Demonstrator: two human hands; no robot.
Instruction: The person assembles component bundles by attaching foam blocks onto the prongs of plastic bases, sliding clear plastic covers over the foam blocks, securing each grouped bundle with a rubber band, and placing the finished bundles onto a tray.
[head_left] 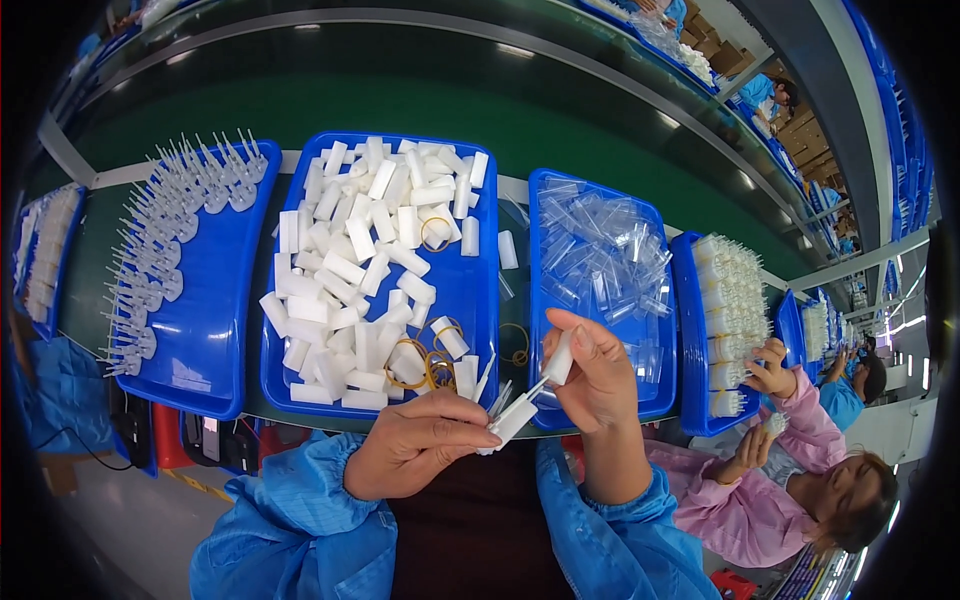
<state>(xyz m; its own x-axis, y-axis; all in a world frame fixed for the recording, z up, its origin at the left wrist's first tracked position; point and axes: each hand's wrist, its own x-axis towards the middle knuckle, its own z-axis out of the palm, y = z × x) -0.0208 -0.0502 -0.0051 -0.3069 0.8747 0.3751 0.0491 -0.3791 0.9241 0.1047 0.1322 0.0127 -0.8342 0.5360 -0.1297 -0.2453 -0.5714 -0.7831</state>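
Note:
My left hand point(425, 445) pinches a white plastic piece with a thin stem point(514, 420) between thumb and fingers. My right hand point(602, 380) holds a short white plastic sleeve point(561, 358) between thumb and fingers, just above and right of it. The stem's tip reaches the sleeve's lower end; whether it is inside I cannot tell. Beyond my left hand stands a blue tray point(457, 300) heaped with white sleeves point(350, 240). Past my right hand, another blue tray point(655, 395) holds clear plastic tubes point(605, 245).
At left, a blue tray point(215, 300) carries rows of upright white stemmed pieces point(160, 250). Rubber bands point(436, 370) lie near the sleeves. At right, a co-worker in pink point(750, 490) handles pieces beside a tray of capped pieces point(730, 310). A green conveyor belt point(420, 95) runs behind.

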